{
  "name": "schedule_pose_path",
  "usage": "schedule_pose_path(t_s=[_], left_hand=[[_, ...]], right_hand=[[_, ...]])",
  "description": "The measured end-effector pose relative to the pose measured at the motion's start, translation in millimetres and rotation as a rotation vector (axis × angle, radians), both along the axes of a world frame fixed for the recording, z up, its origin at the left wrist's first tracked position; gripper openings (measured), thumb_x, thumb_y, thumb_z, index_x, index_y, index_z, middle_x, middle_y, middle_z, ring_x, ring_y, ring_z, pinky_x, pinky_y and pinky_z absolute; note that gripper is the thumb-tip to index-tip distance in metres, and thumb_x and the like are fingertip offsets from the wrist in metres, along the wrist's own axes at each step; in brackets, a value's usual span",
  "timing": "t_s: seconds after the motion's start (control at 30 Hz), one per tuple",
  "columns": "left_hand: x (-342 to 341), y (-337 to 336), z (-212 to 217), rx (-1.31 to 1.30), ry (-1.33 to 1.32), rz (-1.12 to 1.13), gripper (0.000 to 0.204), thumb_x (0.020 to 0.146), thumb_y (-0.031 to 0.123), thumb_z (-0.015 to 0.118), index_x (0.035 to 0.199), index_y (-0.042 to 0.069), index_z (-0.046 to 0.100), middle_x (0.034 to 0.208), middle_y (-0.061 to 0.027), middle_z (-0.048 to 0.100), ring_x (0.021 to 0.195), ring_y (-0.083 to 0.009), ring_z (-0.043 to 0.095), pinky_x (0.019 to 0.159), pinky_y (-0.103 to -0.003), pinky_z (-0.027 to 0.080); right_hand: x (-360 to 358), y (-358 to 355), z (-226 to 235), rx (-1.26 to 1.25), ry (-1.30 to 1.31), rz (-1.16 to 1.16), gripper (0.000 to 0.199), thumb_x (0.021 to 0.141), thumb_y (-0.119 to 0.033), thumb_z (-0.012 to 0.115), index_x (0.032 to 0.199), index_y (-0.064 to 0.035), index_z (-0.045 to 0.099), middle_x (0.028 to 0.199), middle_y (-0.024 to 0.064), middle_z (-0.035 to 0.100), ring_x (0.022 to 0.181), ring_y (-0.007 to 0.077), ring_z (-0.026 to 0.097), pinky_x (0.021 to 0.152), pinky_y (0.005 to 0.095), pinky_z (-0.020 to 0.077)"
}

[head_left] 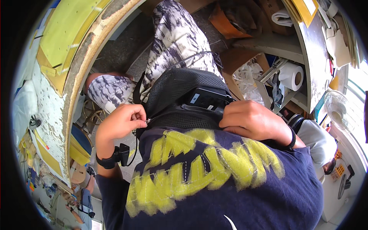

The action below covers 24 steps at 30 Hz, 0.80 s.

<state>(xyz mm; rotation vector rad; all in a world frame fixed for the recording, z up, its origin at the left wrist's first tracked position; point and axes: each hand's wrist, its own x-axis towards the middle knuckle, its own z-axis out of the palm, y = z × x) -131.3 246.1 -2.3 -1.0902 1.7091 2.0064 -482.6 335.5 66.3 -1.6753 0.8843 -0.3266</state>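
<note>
While the left hand (120, 120) pinches a zipper pull (148, 121), the mesh waist bag (178, 83) stretches rightward from those fingers to the right hand (247, 118), its curled grip unclear

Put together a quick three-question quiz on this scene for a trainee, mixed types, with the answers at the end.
1. Multiple choice: what does the left hand pinch at the edge of the black mesh bag?
A) a pen
B) a small metallic tab
C) a sheet of cardboard

2. True or false: a black device with a small pale label shows at the bag, between the two hands.

3. Fill in the blank: the hand nearer to the white roll on the shelf is the person's ____ hand.

Key:
1. B
2. True
3. right; the right hand is curled at the bag's right side.
</note>
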Motion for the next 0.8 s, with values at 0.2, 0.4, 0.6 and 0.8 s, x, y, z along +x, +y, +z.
schedule_pose_path(t_s=[0.2, 0.4, 0.6, 0.8], left_hand=[[-28.2, -9.5, 15.0, -0.317, 0.023, 0.06, 0.03, 0.078, 0.011, 0.071, 0.105, 0.001, 0.062, 0.087, -0.0116, 0.066, 0.076, -0.0207, 0.063, 0.069, -0.033, 0.049], [-101.4, -14.5, 25.0, -0.635, 0.214, -0.049, 0.037, 0.075, 0.011, 0.071, 0.11, 0.003, 0.061, 0.097, -0.0109, 0.063, 0.092, -0.0258, 0.061, 0.078, -0.034, 0.048], [-125.0, -9.5, 23.8, -0.698, 0.175, -0.047, 0.018, 0.076, 0.003, 0.065, 0.093, -0.001, 0.063, 0.079, -0.0116, 0.063, 0.069, -0.0261, 0.063, 0.064, -0.034, 0.05], [-129.4, -9.0, 17.2, -0.668, 0.221, 0.106, 0.012, 0.075, -0.002, 0.065, 0.087, -0.002, 0.065, 0.074, -0.0113, 0.064, 0.062, -0.0186, 0.063, 0.058, -0.028, 0.049]], right_hand=[[-3.8, -0.6, -2.6, 0.13, -0.064, -0.094, 0.011, 0.084, -0.006, 0.064, 0.09, 0.0035, 0.065, 0.08, 0.0146, 0.062, 0.074, 0.0325, 0.063, 0.065, 0.0386, 0.0493], [3.5, -5.2, -1.4, 0.27, 0.197, -0.173, 0.02, 0.087, -0.007, 0.058, 0.104, -0.0007, 0.066, 0.094, 0.0189, 0.068, 0.084, 0.0342, 0.067, 0.072, 0.0382, 0.0519], [-4.3, 0.9, 1.7, 0.132, 0.27, 0.068, 0.032, 0.089, -0.013, 0.054, 0.12, -0.0061, 0.061, 0.084, 0.0137, 0.064, 0.08, 0.033, 0.063, 0.07, 0.0424, 0.0502], [-11.7, 5.9, 6.0, 0.232, 0.333, 0.175, 0.037, 0.094, -0.024, 0.049, 0.128, -0.0134, 0.056, 0.091, 0.0136, 0.062, 0.09, 0.0317, 0.061, 0.073, 0.0417, 0.0496]])
